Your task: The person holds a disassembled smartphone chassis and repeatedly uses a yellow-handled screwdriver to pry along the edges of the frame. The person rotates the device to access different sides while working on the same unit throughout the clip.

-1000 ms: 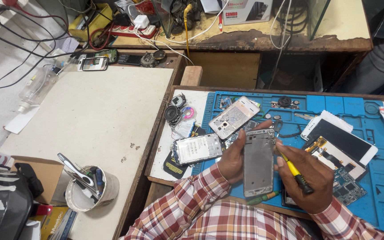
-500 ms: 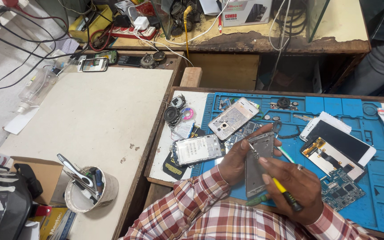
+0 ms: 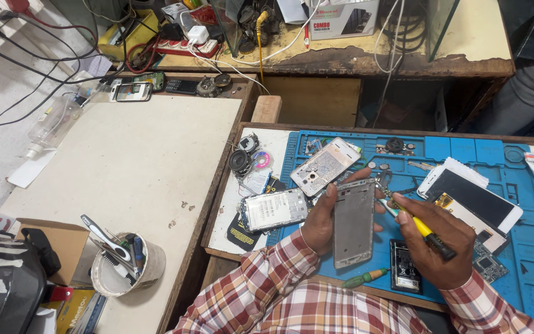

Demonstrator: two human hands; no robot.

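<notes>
Gripping the upright phone frame (image 3: pixel 353 222) in closed left hand (image 3: pixel 321 219) fingers, the person is angling the screwdriver (image 3: pixel 416 227) clasped in the right hand (image 3: pixel 437 244) toward its top-right edge.

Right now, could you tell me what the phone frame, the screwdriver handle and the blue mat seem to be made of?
The phone frame in the left hand looks like grey metal, dull sheen, though plastic is possible. The screwdriver handle in the right hand looks like smooth plastic, yellow with a black end. The blue mat seems soft rubber or silicone: matte, with moulded compartments.
</notes>
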